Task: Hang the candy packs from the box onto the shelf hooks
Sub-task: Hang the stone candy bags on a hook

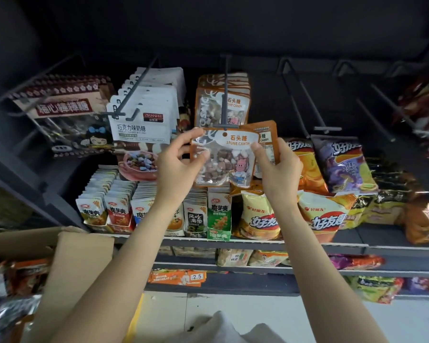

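Note:
An orange stone candy pack with a clear window is held up just below the tip of a grey shelf hook. My left hand pinches its left edge. My right hand pinches its right edge and also grips a second orange pack behind it. The front pack's punched hole sits close under the hook's crossbar. Several stone candy packs hang further back on the same hook. The cardboard box stands at the lower left with a flap open.
White milk candy packs hang on the hook to the left, lollipop bags beyond them. Bare hooks stick out to the right. Chip bags and small snack boxes fill the shelf below.

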